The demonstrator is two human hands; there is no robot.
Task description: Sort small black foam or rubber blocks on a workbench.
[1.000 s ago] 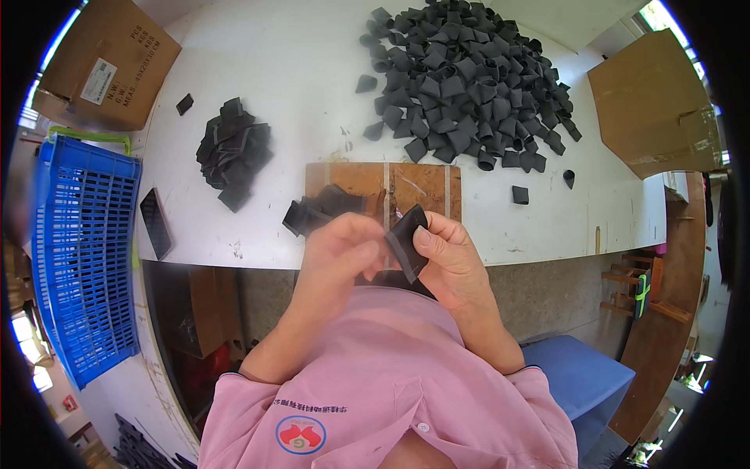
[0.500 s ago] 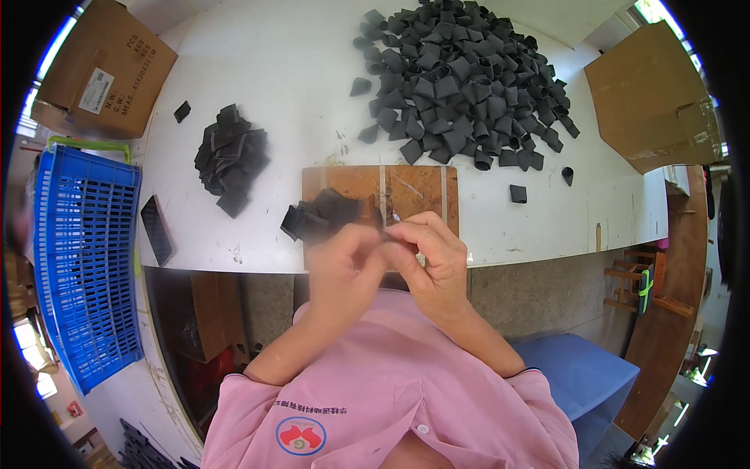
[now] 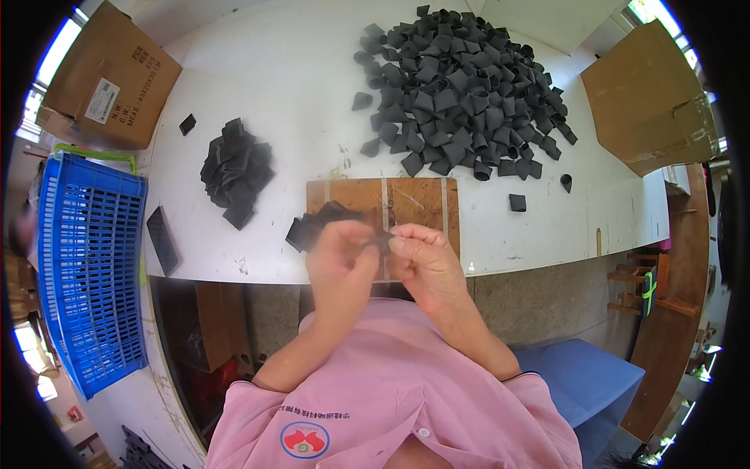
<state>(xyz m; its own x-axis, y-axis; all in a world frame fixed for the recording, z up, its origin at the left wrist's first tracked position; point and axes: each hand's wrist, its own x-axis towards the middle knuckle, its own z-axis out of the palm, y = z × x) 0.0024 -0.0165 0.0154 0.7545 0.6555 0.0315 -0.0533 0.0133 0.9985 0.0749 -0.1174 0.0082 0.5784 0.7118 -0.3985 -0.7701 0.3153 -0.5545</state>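
A small dark strip of material is pinched between my two hands, above the near part of a brown wooden board. My left hand is curled with its fingertips on the strip's left side; motion blurs it a little. Thumb and forefinger of my right hand grip the other side. Close beyond my left hand, several flat black pieces lie over the board's left edge. Farther left is a loose heap of flat black pieces. A large pile of black looped pieces covers the far right of the table.
Cardboard boxes stand at the far left and far right of the white table. A blue plastic crate is beside its left edge, near a dark flat rectangular object. A blue stool-like block sits lower right.
My hands have drawn slightly apart, and the dark strip now shows between the fingertips. The whole view has shifted a little, with the table lower in the picture.
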